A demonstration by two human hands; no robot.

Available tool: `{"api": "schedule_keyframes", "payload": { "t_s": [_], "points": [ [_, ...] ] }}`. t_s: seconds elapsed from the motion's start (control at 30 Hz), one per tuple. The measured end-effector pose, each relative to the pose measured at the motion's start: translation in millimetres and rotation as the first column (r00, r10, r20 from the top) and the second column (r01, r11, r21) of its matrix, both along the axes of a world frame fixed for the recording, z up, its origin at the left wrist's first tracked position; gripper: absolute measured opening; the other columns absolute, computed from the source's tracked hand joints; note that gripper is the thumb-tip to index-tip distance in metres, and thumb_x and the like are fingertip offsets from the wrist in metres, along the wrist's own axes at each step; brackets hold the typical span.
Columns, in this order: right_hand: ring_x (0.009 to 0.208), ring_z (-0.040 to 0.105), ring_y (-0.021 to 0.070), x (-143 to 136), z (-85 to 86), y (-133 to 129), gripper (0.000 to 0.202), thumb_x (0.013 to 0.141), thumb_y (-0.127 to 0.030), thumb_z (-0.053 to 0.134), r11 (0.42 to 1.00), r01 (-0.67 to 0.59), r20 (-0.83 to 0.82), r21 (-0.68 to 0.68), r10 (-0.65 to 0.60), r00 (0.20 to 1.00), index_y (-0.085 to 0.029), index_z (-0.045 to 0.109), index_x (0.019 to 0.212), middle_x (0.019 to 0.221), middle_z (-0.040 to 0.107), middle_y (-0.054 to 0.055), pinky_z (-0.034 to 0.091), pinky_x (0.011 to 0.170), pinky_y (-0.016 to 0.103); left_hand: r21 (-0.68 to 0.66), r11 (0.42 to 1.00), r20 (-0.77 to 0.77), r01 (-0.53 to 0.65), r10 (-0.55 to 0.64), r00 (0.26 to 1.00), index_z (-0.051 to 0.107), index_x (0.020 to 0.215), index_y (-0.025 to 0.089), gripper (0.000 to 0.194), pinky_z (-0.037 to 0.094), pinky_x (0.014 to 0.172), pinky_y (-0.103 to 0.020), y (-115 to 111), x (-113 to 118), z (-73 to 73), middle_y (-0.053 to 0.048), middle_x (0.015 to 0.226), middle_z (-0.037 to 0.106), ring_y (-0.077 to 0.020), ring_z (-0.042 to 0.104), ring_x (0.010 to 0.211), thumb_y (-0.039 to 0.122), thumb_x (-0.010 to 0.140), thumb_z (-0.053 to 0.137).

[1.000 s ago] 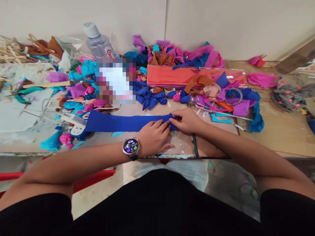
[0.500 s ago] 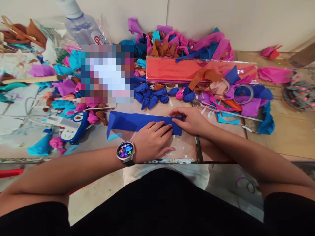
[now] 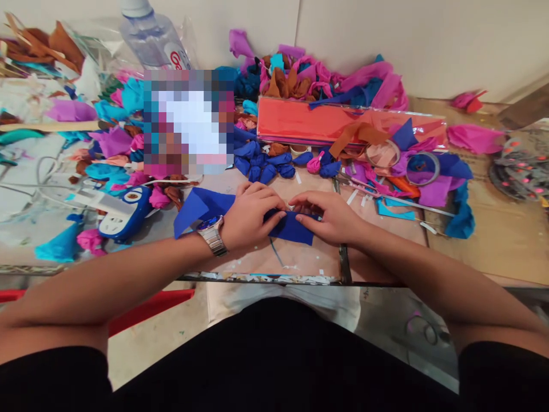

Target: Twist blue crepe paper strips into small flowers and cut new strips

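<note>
A strip of dark blue crepe paper [image 3: 294, 228] lies across the worktable, its left end folded over. My left hand [image 3: 253, 213], with a watch on its wrist, is closed on the upper edge of the strip, thumb in front and fingers behind. Close beside it, my right hand [image 3: 328, 217] pinches the strip near its right end. The two sets of fingertips almost meet, and a tiny pale bit shows between them. Just beyond the hands sits a cluster of small twisted blue paper pieces [image 3: 268, 166].
A red paper pack [image 3: 300, 121] lies behind, below a heap of coloured scraps. Tape rolls [image 3: 422, 169] and scissors [image 3: 360, 184] are on the right. A blue-and-white power strip [image 3: 126, 214] and a plastic bottle [image 3: 152, 40] stand left. The table's front edge [image 3: 266, 278] runs close to me.
My left hand has gone from lying flat on the strip to gripping its upper edge. The strip's left end has lifted and folded. My right hand stays near the right end.
</note>
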State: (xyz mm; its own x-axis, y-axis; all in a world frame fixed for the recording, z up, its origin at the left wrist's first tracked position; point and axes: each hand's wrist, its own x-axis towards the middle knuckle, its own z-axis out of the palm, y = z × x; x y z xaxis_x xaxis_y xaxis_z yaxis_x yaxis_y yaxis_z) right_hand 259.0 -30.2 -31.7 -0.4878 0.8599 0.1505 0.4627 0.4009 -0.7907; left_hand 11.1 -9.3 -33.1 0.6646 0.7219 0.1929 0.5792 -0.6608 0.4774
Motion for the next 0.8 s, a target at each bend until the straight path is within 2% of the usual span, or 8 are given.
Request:
{"api": "schedule_keyframes", "payload": {
  "t_s": [0.1, 0.23, 0.4, 0.6, 0.73, 0.8],
  "points": [
    [0.075, 0.066, 0.0174, -5, -1.2, -1, 0.02, 0.094, -0.034, 0.071, 1.0, 0.001, -0.019, -0.028, -0.001, 1.0, -0.022, 0.075, 0.109, 0.094, 0.077, 0.004, 0.054, 0.071, 0.031, 0.015, 1.0, -0.002, 0.017, -0.017, 1.0, 0.074, 0.104, 0.022, 0.023, 0.035, 0.106, -0.051, -4, 2, -1.0, -0.006, 0.112, 0.077, -0.0265, 0.061, 0.111, 0.036, 0.104, 0.055],
    [0.075, 0.064, 0.0166, -10, -3.3, -2, 0.012, 0.095, -0.03, 0.068, 0.999, -0.001, -0.013, -0.045, 0.0, 1.0, -0.021, 0.075, 0.096, 0.088, 0.075, 0.003, 0.051, 0.071, 0.03, 0.001, 1.0, -0.011, 0.023, -0.023, 1.0, 0.073, 0.102, 0.022, 0.023, 0.034, 0.107, -0.051, -5, 3, -1.6, -0.007, 0.111, 0.077, -0.0266, 0.062, 0.111, 0.035, 0.103, 0.054],
    [0.073, 0.061, 0.0149, -13, -5.9, 0, 0.013, 0.095, -0.031, 0.066, 0.995, 0.032, -0.06, -0.099, -0.038, 0.997, -0.02, 0.074, 0.094, 0.085, 0.073, 0.002, 0.047, 0.07, 0.029, 0.02, 0.999, -0.01, 0.035, -0.035, 0.999, 0.073, 0.1, 0.022, 0.023, 0.034, 0.106, -0.051, -4, 3, -1.2, -0.007, 0.111, 0.077, -0.0268, 0.062, 0.11, 0.035, 0.103, 0.054],
    [0.065, 0.051, 0.0135, -14, -2.1, 4, 0.019, 0.093, -0.038, 0.066, 0.974, 0.086, -0.103, -0.21, -0.109, 0.989, -0.02, 0.069, 0.089, 0.076, 0.065, 0.0, 0.041, 0.062, 0.027, 0.031, 0.999, -0.015, 0.039, -0.039, 0.999, 0.071, 0.098, 0.021, 0.023, 0.035, 0.105, -0.05, -6, 4, 0.3, -0.007, 0.11, 0.076, -0.0265, 0.062, 0.108, 0.035, 0.102, 0.053],
    [0.072, 0.056, 0.0151, -13, -2.1, 4, 0.022, 0.092, -0.041, 0.065, 0.968, 0.09, -0.194, -0.233, -0.137, 0.972, -0.02, 0.067, 0.089, 0.08, 0.066, 0.001, 0.045, 0.067, 0.028, 0.033, 0.998, -0.009, 0.044, -0.044, 0.999, 0.071, 0.097, 0.021, 0.023, 0.036, 0.105, -0.048, -5, 4, 0.8, -0.007, 0.109, 0.076, -0.026, 0.061, 0.107, 0.035, 0.101, 0.054],
    [0.072, 0.057, 0.0153, -11, -2.8, 4, 0.023, 0.092, -0.043, 0.067, 0.976, 0.06, -0.189, -0.209, -0.1, 0.977, -0.02, 0.069, 0.094, 0.081, 0.067, 0.001, 0.045, 0.067, 0.028, 0.038, 0.998, -0.01, 0.049, -0.049, 0.999, 0.071, 0.097, 0.021, 0.022, 0.037, 0.103, -0.047, -4, 4, 0.4, -0.007, 0.108, 0.075, -0.0258, 0.061, 0.106, 0.035, 0.101, 0.054]
  ]
}}
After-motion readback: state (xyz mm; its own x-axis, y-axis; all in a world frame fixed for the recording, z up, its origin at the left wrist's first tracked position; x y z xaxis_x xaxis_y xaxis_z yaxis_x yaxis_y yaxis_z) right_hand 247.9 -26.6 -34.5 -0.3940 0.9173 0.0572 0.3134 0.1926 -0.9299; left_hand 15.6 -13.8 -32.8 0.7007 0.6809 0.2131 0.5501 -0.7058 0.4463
